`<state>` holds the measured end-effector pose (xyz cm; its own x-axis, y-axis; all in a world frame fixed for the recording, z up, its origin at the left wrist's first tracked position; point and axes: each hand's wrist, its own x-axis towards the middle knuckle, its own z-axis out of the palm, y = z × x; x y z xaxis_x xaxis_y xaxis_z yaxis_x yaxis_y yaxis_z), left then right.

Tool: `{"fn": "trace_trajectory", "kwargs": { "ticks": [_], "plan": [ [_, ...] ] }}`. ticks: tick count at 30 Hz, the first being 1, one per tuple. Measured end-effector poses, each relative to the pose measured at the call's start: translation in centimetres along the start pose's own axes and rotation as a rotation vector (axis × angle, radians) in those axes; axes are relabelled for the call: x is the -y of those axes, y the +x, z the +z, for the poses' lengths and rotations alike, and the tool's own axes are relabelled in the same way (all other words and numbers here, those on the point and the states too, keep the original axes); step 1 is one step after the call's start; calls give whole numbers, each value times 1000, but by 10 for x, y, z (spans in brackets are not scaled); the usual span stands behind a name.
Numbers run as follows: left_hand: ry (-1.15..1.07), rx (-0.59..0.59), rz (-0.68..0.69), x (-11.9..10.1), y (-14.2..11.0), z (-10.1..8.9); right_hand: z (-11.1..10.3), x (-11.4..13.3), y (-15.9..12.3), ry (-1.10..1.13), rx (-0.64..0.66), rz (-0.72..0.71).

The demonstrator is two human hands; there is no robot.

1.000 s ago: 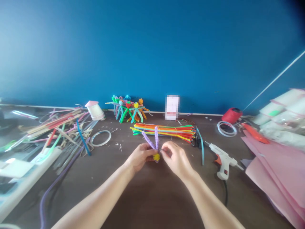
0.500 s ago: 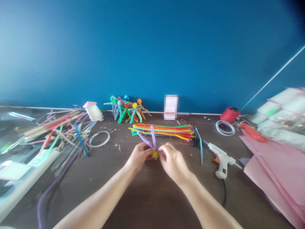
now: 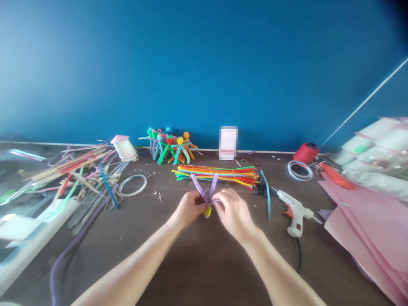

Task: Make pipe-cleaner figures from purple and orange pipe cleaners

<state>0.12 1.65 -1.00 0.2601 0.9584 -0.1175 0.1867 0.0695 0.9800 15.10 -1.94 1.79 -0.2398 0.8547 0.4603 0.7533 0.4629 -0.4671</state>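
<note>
**Purple V pinched tight at mid-bench!**

There it is, right in the middle of the bench (image 3: 204,272): two purple pipe cleaners (image 3: 199,187) fanning into a V, tips aimed at the back edge, long axis running front to back. A yellow pom-pom (image 3: 207,212) pokes out at the bottom, toward the person. The left hand (image 3: 189,209) and right hand (image 3: 234,213) close in from either side, their fingers (image 3: 219,199) shut firmly on the join, though the exact wrap is hidden. The smart play looks like a tight pinch near the yellow, keeping both arms even. Just behind sits a banded pipe cleaner bundle (image 3: 216,174); off to the right, a white glue gun (image 3: 295,212).
</note>
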Motion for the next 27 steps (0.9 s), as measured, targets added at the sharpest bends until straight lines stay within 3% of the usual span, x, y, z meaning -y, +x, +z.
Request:
{"fn": "trace_trajectory", "kwargs": {
  "ticks": [4,8,12,15,18,20,27],
  "plan": [
    [77,49,34,-2,-1,-1,4,-10,3,349,38,265],
    [106,174,71,-9,-3,-5,-1,-17,8,720,187,572],
    [-56,303,56,-15,-6,-7,-2,-23,10,1091,380,793],
    [-242,325,29,-15,-8,-6,2,-25,8,1256,458,887],
    [-370,245,8,-13,-8,-4,8,-24,7,1252,433,891],
    [-426,175,-1,-12,-7,-2,11,-22,6,1137,365,841],
    [-360,-63,-5,-10,-5,4,10,-7,2,400,163,381]
  ]
}}
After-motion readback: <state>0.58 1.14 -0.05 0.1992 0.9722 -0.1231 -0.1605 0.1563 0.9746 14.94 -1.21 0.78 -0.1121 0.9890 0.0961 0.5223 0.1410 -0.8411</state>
